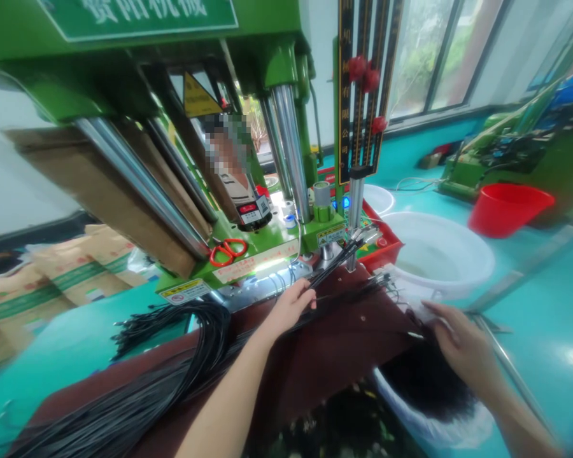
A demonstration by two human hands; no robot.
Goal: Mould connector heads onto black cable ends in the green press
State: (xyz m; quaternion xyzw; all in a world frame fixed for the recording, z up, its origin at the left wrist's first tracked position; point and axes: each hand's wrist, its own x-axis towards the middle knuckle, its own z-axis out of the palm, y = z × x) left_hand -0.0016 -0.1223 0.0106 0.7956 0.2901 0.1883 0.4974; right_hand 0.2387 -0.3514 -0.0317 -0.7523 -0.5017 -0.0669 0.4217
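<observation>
My left hand (293, 308) is closed over a bunch of black cables (332, 264), whose ends stick out up and to the right, toward the green press. Just below it, more thin black cables with silvery tips (367, 283) lie on the dark red tabletop (348, 343). Off the table's right edge, my right hand (465, 346) is closed with thumb and fingers together; a blurred whitish patch at its fingertips cannot be made out. A thick bundle of long black cables (172, 381) spreads over the table's left side, and its bent ends hang past the far edge.
The green press (262, 254) stands ahead, with orange-handled scissors (228, 252) on its base. A lined bin of black material (424, 388) sits below my right hand. Beyond are a white tub (477, 254), a red bucket (509, 210) and paper sacks (67, 264). A person shows behind the press.
</observation>
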